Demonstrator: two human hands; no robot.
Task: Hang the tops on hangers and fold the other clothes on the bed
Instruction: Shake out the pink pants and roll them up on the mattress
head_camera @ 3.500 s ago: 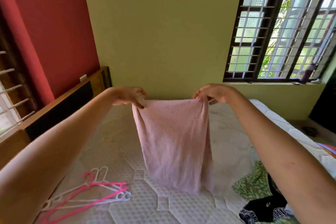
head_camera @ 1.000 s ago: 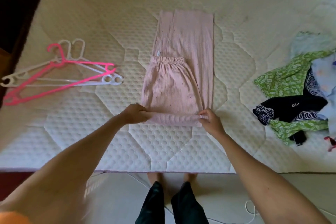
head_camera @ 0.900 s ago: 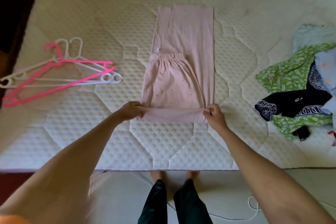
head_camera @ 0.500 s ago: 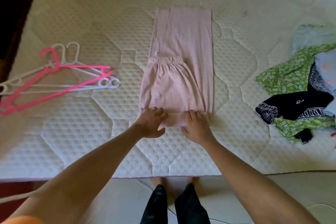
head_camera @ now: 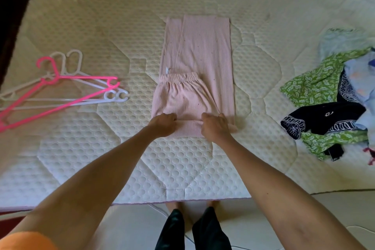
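Observation:
Pale pink ribbed trousers lie lengthwise in the middle of the white quilted mattress. Their elastic waistband is folded over onto the legs, facing away from me. My left hand and my right hand both grip the near folded edge, fingers curled under a small roll of fabric. Pink and white plastic hangers lie in a loose stack at the left. A heap of clothes with green patterned, black and light blue pieces lies at the right.
The mattress's near edge runs across the lower view, with tiled floor and my feet below it. A dark wooden bed frame borders the mattress at the upper left.
Earlier I held the trousers up in the air; they now lie folded on the mattress. In the last second my hands slid from the fold's outer corners toward its middle and curled around the edge.

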